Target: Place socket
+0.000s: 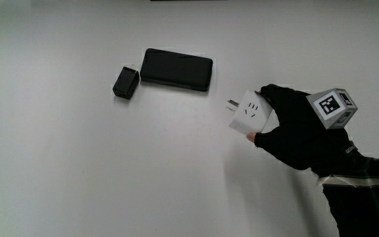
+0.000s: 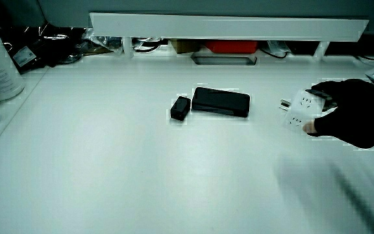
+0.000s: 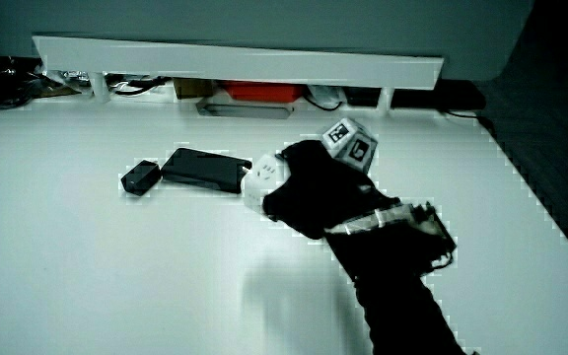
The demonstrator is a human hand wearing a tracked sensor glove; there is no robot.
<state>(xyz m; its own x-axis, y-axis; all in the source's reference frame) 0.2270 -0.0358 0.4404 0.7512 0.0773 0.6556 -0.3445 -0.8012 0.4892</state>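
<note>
The hand (image 1: 295, 131) grips the white socket cube (image 1: 249, 114) by its sides, prongs pointing toward the black phone (image 1: 176, 69) and small black adapter (image 1: 126, 82), probably low over the table (image 1: 77, 171) for setting down.

One white socket (image 1: 249, 113), one black slab (image 1: 176, 69), one small black block (image 1: 126, 82).
</note>
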